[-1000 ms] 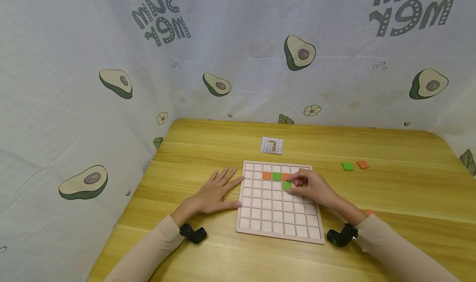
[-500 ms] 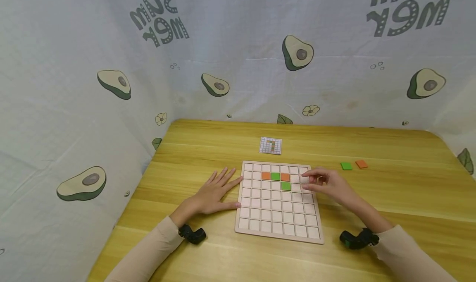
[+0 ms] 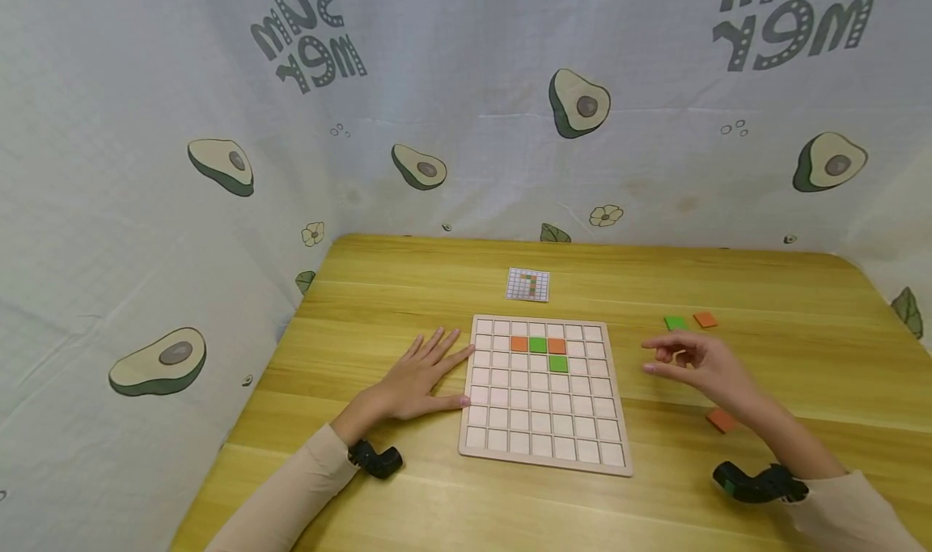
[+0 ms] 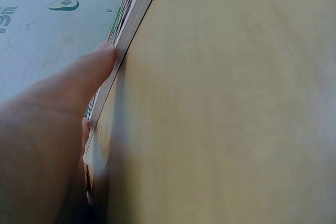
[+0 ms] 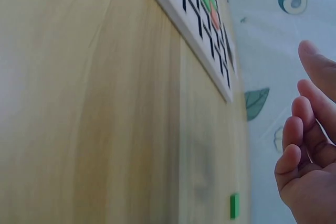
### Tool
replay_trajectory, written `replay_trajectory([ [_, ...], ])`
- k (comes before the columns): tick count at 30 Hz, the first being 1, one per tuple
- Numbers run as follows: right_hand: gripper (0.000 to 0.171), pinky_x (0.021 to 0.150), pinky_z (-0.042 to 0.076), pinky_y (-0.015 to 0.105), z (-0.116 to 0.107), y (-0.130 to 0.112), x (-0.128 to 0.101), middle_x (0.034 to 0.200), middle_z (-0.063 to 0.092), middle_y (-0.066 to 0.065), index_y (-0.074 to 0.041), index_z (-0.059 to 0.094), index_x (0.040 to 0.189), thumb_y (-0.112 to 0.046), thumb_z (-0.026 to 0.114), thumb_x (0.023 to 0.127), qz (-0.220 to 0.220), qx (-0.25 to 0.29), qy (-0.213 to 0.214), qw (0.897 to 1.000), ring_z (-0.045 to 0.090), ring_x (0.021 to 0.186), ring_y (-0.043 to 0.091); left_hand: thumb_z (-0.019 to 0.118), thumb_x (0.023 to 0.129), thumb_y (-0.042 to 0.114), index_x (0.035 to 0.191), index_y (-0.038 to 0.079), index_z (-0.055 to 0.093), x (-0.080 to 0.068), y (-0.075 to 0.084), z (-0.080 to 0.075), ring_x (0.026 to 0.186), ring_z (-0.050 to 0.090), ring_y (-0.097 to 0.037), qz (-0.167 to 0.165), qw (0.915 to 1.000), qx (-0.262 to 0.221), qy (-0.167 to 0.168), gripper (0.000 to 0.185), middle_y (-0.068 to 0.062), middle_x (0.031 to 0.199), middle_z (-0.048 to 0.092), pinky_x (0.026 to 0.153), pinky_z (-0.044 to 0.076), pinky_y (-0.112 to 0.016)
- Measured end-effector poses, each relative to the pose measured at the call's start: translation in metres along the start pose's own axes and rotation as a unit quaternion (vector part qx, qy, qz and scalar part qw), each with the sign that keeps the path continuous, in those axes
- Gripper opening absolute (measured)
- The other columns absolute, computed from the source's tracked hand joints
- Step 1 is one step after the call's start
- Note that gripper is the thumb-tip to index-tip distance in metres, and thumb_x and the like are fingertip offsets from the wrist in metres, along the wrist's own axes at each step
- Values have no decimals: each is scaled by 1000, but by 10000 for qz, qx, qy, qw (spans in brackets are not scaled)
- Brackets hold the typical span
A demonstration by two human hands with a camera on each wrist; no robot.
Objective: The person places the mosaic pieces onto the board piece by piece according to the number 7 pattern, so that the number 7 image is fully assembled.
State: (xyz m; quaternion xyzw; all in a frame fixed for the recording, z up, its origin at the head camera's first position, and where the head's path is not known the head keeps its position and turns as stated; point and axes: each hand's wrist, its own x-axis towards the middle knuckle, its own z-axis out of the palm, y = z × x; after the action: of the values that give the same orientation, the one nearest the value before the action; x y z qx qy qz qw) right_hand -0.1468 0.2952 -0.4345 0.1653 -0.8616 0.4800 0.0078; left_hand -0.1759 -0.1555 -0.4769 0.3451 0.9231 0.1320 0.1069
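On wooden table | left hand against gridded board | avocado-print cloth behind

A wooden table with a yellowish, grained top and rounded far corners carries the things; around its middle lies a pale board with a grid of square cells; beyond the board, on the far side, lies a small printed card; to the board's right, toward the far side, lie a green tile and, just right of it, an orange tile; a second orange tile lies nearer, also right of the board.
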Motion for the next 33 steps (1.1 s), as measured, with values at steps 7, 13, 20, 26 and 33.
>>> replay_trajectory([
  [7, 29, 60, 48, 22, -21, 12, -22, 89, 63, -1, 6, 68, 116, -6, 75, 90, 449, -314, 77, 9985, 56, 75, 12, 42, 96, 70, 162, 29, 12, -1, -1, 1, 152, -4, -29, 10, 10000, 38, 48, 84, -8, 167, -1, 120, -4, -49],
  [13, 30, 61, 49, 21, -34, 23, -37, 89, 62, -1, 6, 67, 117, -4, 74, 90, 615, -398, 41, 9973, 56, 77, 9, 41, 95, 71, 162, 29, 12, -1, -1, 0, 152, -5, -29, 6, 10000, 36, 21, 84, -8, 167, -2, 120, -4, -49],
  [20, 31, 65, 51, 19, -47, 36, -54, 93, 65, 4, 8, 66, 119, 0, 72, 90, 697, -305, -261, 9968, 60, 80, 8, 43, 96, 69, 162, 28, 13, -1, 0, 1, 152, -4, -31, 51, 10000, 15, 58, 83, -9, 167, -1, 120, -3, -51],
  [26, 32, 62, 48, 22, -56, 48, -61, 94, 66, 0, 1, 69, 117, 7, 73, 86, 355, -234, -597, 9973, 59, 80, 8, 44, 96, 68, 162, 27, 14, 0, 0, 0, 152, -4, -31, 49, 10000, -4, 65, 83, -9, 167, -1, 120, -3, -50],
  [33, 44, 50, 37, 30, -63, 61, -62, 91, 62, -2, -7, 70, 119, 13, 74, 80, -232, -47, -1051, 9942, 48, 71, 14, 43, 96, 70, 162, 29, 12, 0, 0, 1, 152, -5, -29, 15, 10000, 40, 23, 83, -7, 167, -2, 120, -4, -50],
])
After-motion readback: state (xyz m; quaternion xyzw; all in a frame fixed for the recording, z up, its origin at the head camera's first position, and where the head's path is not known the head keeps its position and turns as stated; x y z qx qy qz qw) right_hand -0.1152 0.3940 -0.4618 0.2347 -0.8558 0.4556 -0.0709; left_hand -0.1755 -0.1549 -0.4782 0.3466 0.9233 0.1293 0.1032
